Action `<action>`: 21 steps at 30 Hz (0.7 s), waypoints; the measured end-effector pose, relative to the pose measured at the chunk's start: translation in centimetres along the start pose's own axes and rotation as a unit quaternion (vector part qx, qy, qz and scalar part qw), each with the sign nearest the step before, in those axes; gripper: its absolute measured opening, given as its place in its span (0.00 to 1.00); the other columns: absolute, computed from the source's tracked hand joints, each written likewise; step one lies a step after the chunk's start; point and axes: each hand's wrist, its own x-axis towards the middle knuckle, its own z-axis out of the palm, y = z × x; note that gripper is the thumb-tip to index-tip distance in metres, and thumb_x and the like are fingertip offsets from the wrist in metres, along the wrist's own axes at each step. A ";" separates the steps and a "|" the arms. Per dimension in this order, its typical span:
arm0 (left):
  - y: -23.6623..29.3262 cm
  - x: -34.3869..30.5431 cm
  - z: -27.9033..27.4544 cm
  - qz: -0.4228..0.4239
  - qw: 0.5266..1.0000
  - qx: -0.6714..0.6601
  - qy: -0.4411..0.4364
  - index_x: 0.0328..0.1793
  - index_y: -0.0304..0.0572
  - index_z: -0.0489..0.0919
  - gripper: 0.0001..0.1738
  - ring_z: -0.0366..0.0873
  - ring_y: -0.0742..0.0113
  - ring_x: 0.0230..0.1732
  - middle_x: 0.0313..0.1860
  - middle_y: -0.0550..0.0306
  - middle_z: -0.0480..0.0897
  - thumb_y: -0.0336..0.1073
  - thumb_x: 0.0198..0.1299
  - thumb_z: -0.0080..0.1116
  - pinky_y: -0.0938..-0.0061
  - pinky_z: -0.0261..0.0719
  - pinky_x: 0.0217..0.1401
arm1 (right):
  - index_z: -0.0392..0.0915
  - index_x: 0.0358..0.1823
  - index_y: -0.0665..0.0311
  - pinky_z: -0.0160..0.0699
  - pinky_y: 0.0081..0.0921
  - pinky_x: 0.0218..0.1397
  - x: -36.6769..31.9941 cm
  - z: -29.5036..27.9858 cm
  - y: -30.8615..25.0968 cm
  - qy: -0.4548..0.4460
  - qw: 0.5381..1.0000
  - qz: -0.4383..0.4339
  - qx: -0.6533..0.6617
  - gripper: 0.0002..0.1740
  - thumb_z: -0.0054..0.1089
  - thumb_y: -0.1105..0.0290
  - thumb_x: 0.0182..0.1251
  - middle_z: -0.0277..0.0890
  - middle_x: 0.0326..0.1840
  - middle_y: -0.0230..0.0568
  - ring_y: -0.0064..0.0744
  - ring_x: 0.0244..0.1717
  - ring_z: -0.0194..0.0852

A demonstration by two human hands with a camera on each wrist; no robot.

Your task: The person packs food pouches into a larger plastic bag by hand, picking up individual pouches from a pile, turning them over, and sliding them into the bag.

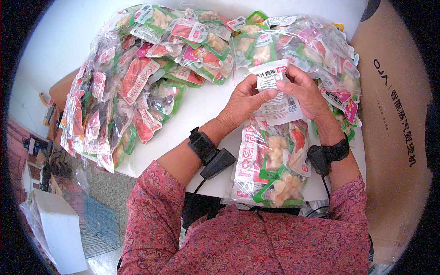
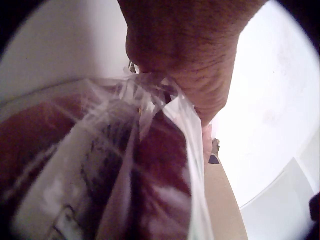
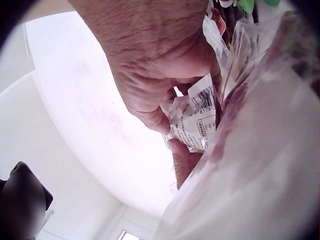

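Note:
Both hands hold a small white printed packet (image 1: 280, 112) up in front of the body, its text side facing the head camera. My left hand (image 1: 245, 100) pinches its left edge, thumb across the front. At the right edge my right hand (image 1: 308, 95) grips it, thumb also on the front. In the right wrist view the packet (image 3: 192, 120) shows a barcode and creases between the fingers. Just below lies a clear bag (image 1: 275, 160) of red, white and green snack packs at the table's front. Clear plastic (image 2: 150, 150) fills much of the left wrist view.
A large heap of bagged snack packs (image 1: 137, 78) covers the table's left and back. More bagged packs (image 1: 311, 41) lie at the back right. A tall cardboard box (image 1: 389, 114) stands along the right side of the white table (image 1: 206, 103). On the floor at left are a wire cage (image 1: 98, 224) and a white box (image 1: 59, 229).

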 end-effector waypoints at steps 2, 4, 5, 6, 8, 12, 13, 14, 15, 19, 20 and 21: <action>-0.2 0.1 0.0 0.012 1.000 -0.019 -0.005 0.53 0.39 0.67 0.20 0.73 0.73 0.47 0.45 0.60 0.75 0.30 0.55 0.57 0.75 0.73 0.50 | 0.69 0.47 0.66 0.66 0.21 0.49 0.0 0.2 0.0 0.007 1.000 -0.005 0.007 0.19 0.57 0.66 0.56 0.72 0.43 0.34 0.21 0.44 0.68; -0.2 0.1 -0.1 0.013 1.000 -0.015 -0.005 0.53 0.39 0.67 0.20 0.73 0.73 0.47 0.45 0.60 0.75 0.30 0.55 0.57 0.75 0.73 0.50 | 0.70 0.45 0.66 0.69 0.20 0.45 0.0 0.2 0.1 0.014 1.000 -0.011 0.014 0.17 0.57 0.68 0.56 0.73 0.41 0.34 0.20 0.41 0.69; -0.2 0.0 -0.1 0.013 1.000 -0.011 -0.006 0.54 0.39 0.67 0.20 0.73 0.73 0.46 0.45 0.60 0.75 0.30 0.55 0.57 0.75 0.73 0.49 | 0.70 0.45 0.66 0.69 0.20 0.45 0.1 0.2 0.2 0.009 1.000 -0.016 0.017 0.17 0.57 0.68 0.56 0.73 0.41 0.34 0.20 0.41 0.69; -0.2 0.0 -0.1 0.013 1.000 -0.011 -0.005 0.54 0.39 0.67 0.20 0.73 0.73 0.46 0.45 0.60 0.75 0.30 0.55 0.57 0.75 0.73 0.49 | 0.70 0.46 0.66 0.70 0.20 0.45 0.1 0.1 0.3 0.005 1.000 -0.020 0.021 0.17 0.57 0.68 0.56 0.73 0.41 0.34 0.20 0.41 0.70; -0.2 0.0 -0.1 0.007 1.000 -0.006 -0.005 0.54 0.39 0.67 0.20 0.73 0.73 0.46 0.45 0.59 0.75 0.30 0.55 0.56 0.75 0.73 0.49 | 0.70 0.46 0.66 0.69 0.20 0.45 0.0 0.2 0.1 0.006 1.000 -0.019 0.022 0.16 0.57 0.68 0.56 0.73 0.41 0.34 0.20 0.41 0.70; -0.1 0.0 0.0 0.007 1.000 -0.007 -0.002 0.54 0.39 0.66 0.20 0.73 0.73 0.46 0.45 0.59 0.75 0.30 0.55 0.56 0.76 0.73 0.49 | 0.70 0.46 0.66 0.69 0.21 0.46 0.0 0.2 0.2 0.009 1.000 -0.016 0.017 0.17 0.57 0.68 0.56 0.73 0.42 0.34 0.20 0.42 0.69; 0.0 0.0 0.0 -0.001 1.000 0.006 0.003 0.54 0.38 0.66 0.21 0.73 0.73 0.46 0.45 0.59 0.75 0.30 0.55 0.57 0.76 0.73 0.49 | 0.70 0.46 0.66 0.69 0.21 0.46 0.0 0.1 0.2 0.009 1.000 -0.016 0.017 0.17 0.57 0.68 0.56 0.73 0.42 0.34 0.20 0.42 0.69; 0.2 0.0 0.0 -0.009 1.000 0.019 0.007 0.54 0.38 0.66 0.21 0.73 0.73 0.46 0.45 0.59 0.75 0.30 0.55 0.57 0.76 0.73 0.49 | 0.69 0.48 0.66 0.66 0.21 0.50 0.0 0.1 0.2 0.005 1.000 -0.010 0.014 0.19 0.57 0.66 0.56 0.72 0.43 0.34 0.21 0.44 0.68; 0.4 -0.1 0.1 -0.008 1.000 0.019 0.007 0.54 0.38 0.66 0.21 0.73 0.73 0.46 0.45 0.59 0.75 0.30 0.55 0.57 0.76 0.73 0.49 | 0.68 0.49 0.67 0.63 0.22 0.53 0.0 0.0 0.2 0.000 1.000 -0.005 0.011 0.21 0.57 0.65 0.56 0.71 0.45 0.35 0.21 0.46 0.66; 0.2 0.0 0.1 -0.012 1.000 0.016 0.007 0.54 0.38 0.66 0.21 0.73 0.73 0.46 0.45 0.59 0.75 0.30 0.54 0.57 0.76 0.73 0.49 | 0.68 0.49 0.66 0.62 0.22 0.54 0.0 0.0 0.2 -0.003 1.000 -0.002 0.014 0.21 0.57 0.65 0.57 0.71 0.45 0.35 0.21 0.47 0.66; 0.0 0.1 0.0 0.000 1.000 -0.001 0.003 0.54 0.37 0.66 0.21 0.72 0.73 0.46 0.45 0.59 0.75 0.30 0.54 0.57 0.76 0.73 0.49 | 0.68 0.49 0.66 0.62 0.22 0.54 0.0 0.1 0.2 -0.002 1.000 -0.001 0.016 0.21 0.57 0.65 0.57 0.71 0.45 0.35 0.21 0.47 0.66; -0.1 0.1 -0.1 0.001 1.000 -0.001 0.003 0.54 0.37 0.66 0.21 0.72 0.73 0.46 0.45 0.59 0.75 0.30 0.54 0.57 0.76 0.73 0.49 | 0.68 0.50 0.66 0.62 0.22 0.54 0.0 0.1 0.1 -0.001 1.000 0.000 0.017 0.21 0.57 0.65 0.56 0.71 0.45 0.35 0.22 0.47 0.66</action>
